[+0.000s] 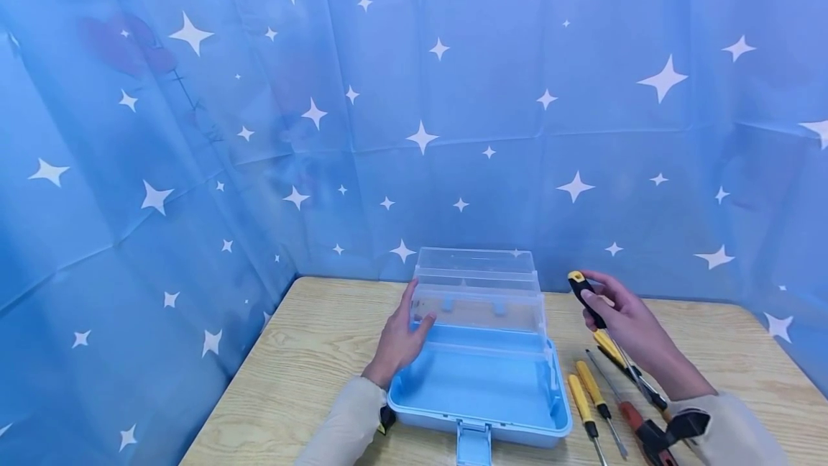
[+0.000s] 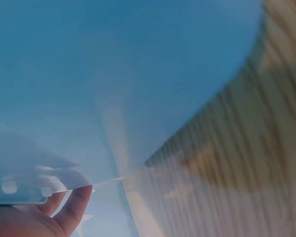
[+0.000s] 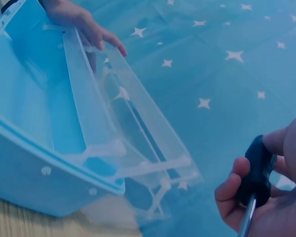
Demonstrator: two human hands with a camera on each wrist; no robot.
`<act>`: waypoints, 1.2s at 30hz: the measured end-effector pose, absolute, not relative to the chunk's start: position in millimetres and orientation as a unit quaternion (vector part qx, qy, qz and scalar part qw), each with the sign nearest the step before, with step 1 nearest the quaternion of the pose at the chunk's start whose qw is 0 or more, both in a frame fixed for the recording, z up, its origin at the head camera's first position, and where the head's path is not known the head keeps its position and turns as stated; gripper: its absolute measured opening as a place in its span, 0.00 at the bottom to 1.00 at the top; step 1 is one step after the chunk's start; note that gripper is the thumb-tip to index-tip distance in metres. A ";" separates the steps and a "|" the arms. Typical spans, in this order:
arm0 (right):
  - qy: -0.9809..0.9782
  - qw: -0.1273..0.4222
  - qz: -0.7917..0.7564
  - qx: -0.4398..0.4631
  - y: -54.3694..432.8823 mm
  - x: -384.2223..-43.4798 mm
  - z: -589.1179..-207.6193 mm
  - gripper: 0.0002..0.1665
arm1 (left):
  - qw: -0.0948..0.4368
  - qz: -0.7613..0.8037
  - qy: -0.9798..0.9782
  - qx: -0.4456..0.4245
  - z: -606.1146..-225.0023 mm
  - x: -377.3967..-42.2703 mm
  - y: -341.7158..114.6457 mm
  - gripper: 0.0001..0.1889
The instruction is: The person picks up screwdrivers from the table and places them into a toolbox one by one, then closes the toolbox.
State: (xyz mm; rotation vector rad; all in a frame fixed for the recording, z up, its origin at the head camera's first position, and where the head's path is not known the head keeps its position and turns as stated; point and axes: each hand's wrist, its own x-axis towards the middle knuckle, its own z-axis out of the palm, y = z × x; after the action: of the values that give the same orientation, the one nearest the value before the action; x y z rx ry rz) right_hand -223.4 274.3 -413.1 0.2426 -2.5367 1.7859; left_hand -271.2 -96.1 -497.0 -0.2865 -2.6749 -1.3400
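A light blue toolbox (image 1: 479, 387) stands unfolded on the table, with its clear plastic lid and trays (image 1: 479, 279) raised at the back. My left hand (image 1: 397, 340) holds the left edge of this clear plastic, thumb in front and fingers along the side. In the left wrist view, fingertips (image 2: 78, 210) show beside the clear edge. To the right of the box, my right hand (image 1: 624, 318) grips a screwdriver (image 1: 589, 300) by its black handle with a yellow end, the shaft slanting down. The right wrist view shows the screwdriver handle (image 3: 258, 170) between thumb and curled fingers.
Several screwdrivers lie right of the box, among them a yellow-handled one (image 1: 580, 398) and a red-and-black tool (image 1: 637, 423). A small black-and-yellow object (image 1: 386, 419) peeks out under the left sleeve. A blue star-patterned curtain (image 1: 420, 92) hangs behind the wooden table (image 1: 310, 336).
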 end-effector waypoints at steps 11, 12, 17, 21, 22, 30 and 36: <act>-0.828 0.012 0.552 0.101 257.2 -222.8 -401.1 0.34 | 0.066 -0.453 -0.883 -0.104 -497.2 -270.9 -94.4 0.37; -0.828 0.011 0.551 0.103 255.8 -222.9 -399.8 0.34 | 0.065 -0.454 -0.883 -0.102 -496.8 -270.8 -94.0 0.37; -0.826 0.006 0.553 0.110 248.8 -224.0 -395.1 0.33 | 0.065 -0.454 -0.883 -0.100 -497.0 -271.3 -93.7 0.37; -0.824 0.002 0.554 0.121 242.8 -225.6 -393.6 0.31 | 0.069 -0.452 -0.884 -0.104 -497.3 -272.2 -92.9 0.37; -0.823 0.000 0.554 0.124 241.1 -226.0 -393.2 0.30 | 0.069 -0.451 -0.883 -0.105 -497.2 -272.5 -92.6 0.37; -0.822 -0.029 0.551 0.141 225.2 -230.9 -392.7 0.28 | 0.066 -0.453 -0.883 -0.099 -496.4 -273.4 -94.3 0.36; -0.820 -0.047 0.550 0.151 212.8 -233.0 -391.1 0.27 | 0.065 -0.458 -0.881 -0.097 -496.6 -273.2 -95.4 0.36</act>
State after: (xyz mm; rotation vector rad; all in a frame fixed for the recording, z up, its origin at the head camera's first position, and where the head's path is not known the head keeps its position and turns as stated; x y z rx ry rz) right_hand -233.0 212.8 -391.1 0.4892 -2.6565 1.7825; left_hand -273.2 -95.4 -496.6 -0.2919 -2.6602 -1.3830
